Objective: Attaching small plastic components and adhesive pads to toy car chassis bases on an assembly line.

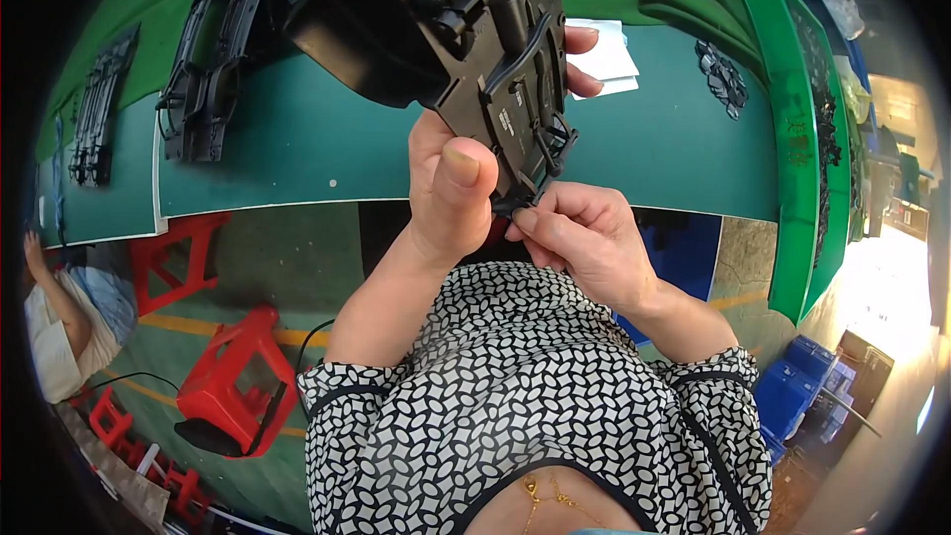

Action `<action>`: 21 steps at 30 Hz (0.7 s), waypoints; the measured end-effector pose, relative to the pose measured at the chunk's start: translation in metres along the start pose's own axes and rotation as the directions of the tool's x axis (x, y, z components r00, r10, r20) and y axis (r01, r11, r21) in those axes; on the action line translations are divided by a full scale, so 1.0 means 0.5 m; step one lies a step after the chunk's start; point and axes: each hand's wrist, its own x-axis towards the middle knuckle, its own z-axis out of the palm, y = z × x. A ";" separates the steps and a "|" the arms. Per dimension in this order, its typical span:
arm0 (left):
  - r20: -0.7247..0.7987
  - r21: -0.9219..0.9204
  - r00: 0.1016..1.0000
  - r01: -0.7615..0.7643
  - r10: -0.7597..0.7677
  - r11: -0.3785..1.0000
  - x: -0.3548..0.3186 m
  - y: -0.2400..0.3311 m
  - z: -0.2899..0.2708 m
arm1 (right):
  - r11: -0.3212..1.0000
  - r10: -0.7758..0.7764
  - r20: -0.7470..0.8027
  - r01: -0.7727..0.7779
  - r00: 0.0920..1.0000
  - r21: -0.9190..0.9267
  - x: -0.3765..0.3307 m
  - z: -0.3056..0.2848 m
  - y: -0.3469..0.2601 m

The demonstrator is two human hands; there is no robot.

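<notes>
Left hand (451, 188) is gripping the black plastic housing (446, 30), holding it up above the near edge of the green bench (674, 139). Right hand (584, 238) fingers are pinching together on a black wire (530, 200) at its lower edge. Seating looks underway, not finished; more housings (213, 69) are lying far left.

Factory assembly line, green workbench (297, 139), parts bins (792, 391)
</notes>
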 end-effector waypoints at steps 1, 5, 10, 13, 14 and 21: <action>-0.004 0.001 1.000 0.003 -0.003 1.000 -0.001 0.001 0.000 | 1.000 0.007 -0.003 -0.007 1.000 0.001 -0.001 0.002 0.000; -0.014 0.016 1.000 0.016 -0.016 1.000 -0.010 0.004 0.003 | 1.000 0.007 0.009 -0.007 1.000 -0.007 -0.007 0.004 0.003; -0.016 0.021 1.000 0.018 -0.017 1.000 -0.011 -0.001 0.000 | 1.000 0.000 0.001 0.000 1.000 -0.002 -0.002 0.003 0.012; -0.006 0.023 1.000 0.019 -0.019 1.000 -0.002 -0.001 -0.001 | 1.000 0.006 -0.002 -0.006 1.000 0.008 0.002 0.002 0.005; 0.002 0.022 1.000 0.012 -0.012 1.000 0.001 0.003 0.004 | 1.000 -0.004 -0.004 0.004 1.000 0.004 -0.002 0.000 0.000; -0.071 -0.407 0.984 0.122 -0.164 0.905 0.001 0.008 -0.004 | 0.938 -0.163 0.081 0.180 0.983 -0.297 -0.036 -0.047 -0.054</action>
